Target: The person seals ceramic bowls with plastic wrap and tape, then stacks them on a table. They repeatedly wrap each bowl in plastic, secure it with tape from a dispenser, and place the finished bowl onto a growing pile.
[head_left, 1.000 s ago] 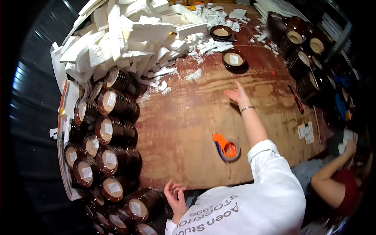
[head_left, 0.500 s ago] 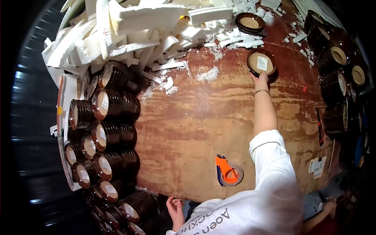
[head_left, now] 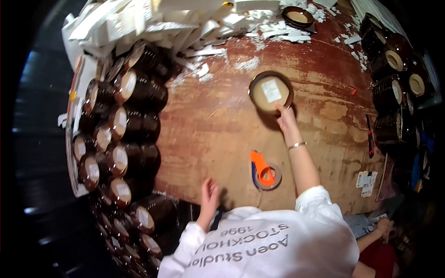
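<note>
Head view: my right hand (head_left: 286, 118) gripped the near rim of a brown bowl (head_left: 264, 92), white label at its pale centre, around mid-worktop (head_left: 208, 143). My left hand's (head_left: 210, 197) fingers hung loosely open by the near edge. An orange tape dispenser (head_left: 264, 172) lay between bowl and near edge; brown stacks (head_left: 139, 123) lined the left edge.
</note>
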The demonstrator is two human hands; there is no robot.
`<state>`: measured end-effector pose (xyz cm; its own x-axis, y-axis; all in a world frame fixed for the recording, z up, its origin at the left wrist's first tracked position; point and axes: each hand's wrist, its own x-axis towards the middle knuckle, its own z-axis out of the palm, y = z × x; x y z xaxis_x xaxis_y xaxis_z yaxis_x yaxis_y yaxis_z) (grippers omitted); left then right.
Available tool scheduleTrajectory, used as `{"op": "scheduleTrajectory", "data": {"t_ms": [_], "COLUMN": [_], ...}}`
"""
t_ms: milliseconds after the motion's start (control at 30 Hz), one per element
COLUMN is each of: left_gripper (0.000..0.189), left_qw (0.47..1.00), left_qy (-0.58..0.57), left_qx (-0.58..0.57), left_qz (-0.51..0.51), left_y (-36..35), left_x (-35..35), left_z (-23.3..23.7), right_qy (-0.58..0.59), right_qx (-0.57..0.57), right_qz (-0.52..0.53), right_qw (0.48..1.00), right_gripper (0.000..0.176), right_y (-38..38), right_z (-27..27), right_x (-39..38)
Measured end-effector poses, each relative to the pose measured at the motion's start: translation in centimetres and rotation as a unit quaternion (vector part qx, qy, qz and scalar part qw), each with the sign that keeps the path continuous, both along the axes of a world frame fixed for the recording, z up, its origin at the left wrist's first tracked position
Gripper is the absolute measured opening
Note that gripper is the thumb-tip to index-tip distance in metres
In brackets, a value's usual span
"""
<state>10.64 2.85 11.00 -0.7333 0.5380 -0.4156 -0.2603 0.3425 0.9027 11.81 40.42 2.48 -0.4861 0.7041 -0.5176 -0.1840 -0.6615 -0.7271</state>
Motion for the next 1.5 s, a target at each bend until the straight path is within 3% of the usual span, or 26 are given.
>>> {"op": "scheduleTrajectory", "data": {"t_ms": [67,133,167,233,367,467,533,600,667,800,933,1000,1067,1100,1133,1200,1233,1267,1333,1400,1500], "left_gripper": [0.047,0.049,0.051,0.056,0.058,0.060,0.061,0.059,0.056,0.052,0.049,0.050,0.051,0.051,0.051,0.052,0.052,0.050,0.047,0.045,0.042], "left_qw": [0.999,0.998,0.997,0.995,0.998,0.997,0.982,0.982,0.987,0.990,0.991,0.990,0.988,0.987,0.986,0.978,0.978,0.985,0.994,0.997,0.990], "left_qy": [0.005,0.031,-0.011,0.017,-0.024,-0.054,-0.157,-0.161,-0.141,-0.122,-0.122,-0.131,-0.140,-0.149,-0.151,-0.190,-0.189,-0.153,-0.081,-0.010,-0.100], "left_qx": [0.041,0.028,0.046,0.072,0.033,0.013,0.084,0.082,0.027,0.040,0.028,0.029,0.037,0.041,0.041,0.074,0.075,0.072,0.066,0.056,0.078], "left_qz": [0.029,0.048,0.060,0.064,0.046,0.060,0.067,0.053,0.069,0.058,0.041,0.045,0.045,0.049,0.047,0.047,0.046,0.027,-0.010,-0.042,-0.058], "left_y": [0.7,1.5,1.5,0.3,-2.2,-4.4,-5.4,-5.4,-5.4,-5.4,-5.4,-5.5,-5.4,-5.5,-5.6,-5.5,-5.2,-4.7,-3.4,-2.6,-1.9], "left_x": [-1.0,-3.0,-4.1,-5.8,-5.8,-5.3,-5.5,-5.4,-5.5,-5.0,-5.0,-5.0,-5.2,-5.1,-5.1,-5.5,-5.9,-6.4,-7.6,-8.5,-9.1], "left_z": [-3.2,-5.1,-5.1,-7.9,-6.5,-7.6,-10.1,-10.2,-10.7,-10.9,-11.0,-11.6,-11.9,-11.9,-11.8,-11.6,-11.4,-11.2,-11.2,-11.7,-12.6], "right_qy": [0.010,-0.043,-0.042,-0.071,-0.097,-0.127,-0.140,-0.148,-0.160,-0.158,-0.233,-0.281,-0.233,-0.263,-0.266,-0.384,-0.415,-0.415,-0.488,-0.502,-0.534], "right_qx": [0.028,-0.072,-0.062,-0.047,0.018,-0.036,-0.004,0.030,-0.002,-0.015,0.013,0.027,0.055,0.145,0.145,0.413,0.468,0.469,0.502,0.476,0.424], "right_qz": [0.034,0.130,0.153,0.206,0.283,0.321,0.332,0.341,0.344,0.351,0.346,0.377,0.260,0.204,0.203,0.188,0.171,0.170,0.181,0.184,0.222], "right_qw": [0.999,0.988,0.985,0.975,0.954,0.938,0.933,0.928,0.925,0.923,0.909,0.882,0.935,0.932,0.931,0.804,0.761,0.761,0.691,0.699,0.697], "right_gripper": [0.036,0.038,0.038,0.039,0.037,0.039,0.039,0.039,0.041,0.046,0.059,0.053,0.051,0.052,0.052,0.047,0.047,0.047,0.047,0.048,0.051], "right_y": [-7.2,-13.5,-16.6,-21.9,-28.2,-29.0,-29.2,-29.2,-29.1,-28.8,-28.9,-28.3,-27.5,-27.2,-26.8,-25.4,-25.1,-24.9,-24.6,-24.1,-24.2], "right_z": [1.6,3.6,2.9,3.6,0.8,1.7,0.9,0.5,0.6,1.7,2.7,3.3,2.3,3.3,3.3,3.1,2.3,1.9,1.7,1.5,0.9], "right_x": [1.0,2.2,2.9,4.0,5.7,5.8,6.0,5.8,5.9,5.8,6.1,7.2,8.9,9.2,9.6,9.8,9.6,9.5,9.1,8.8,9.1]}}
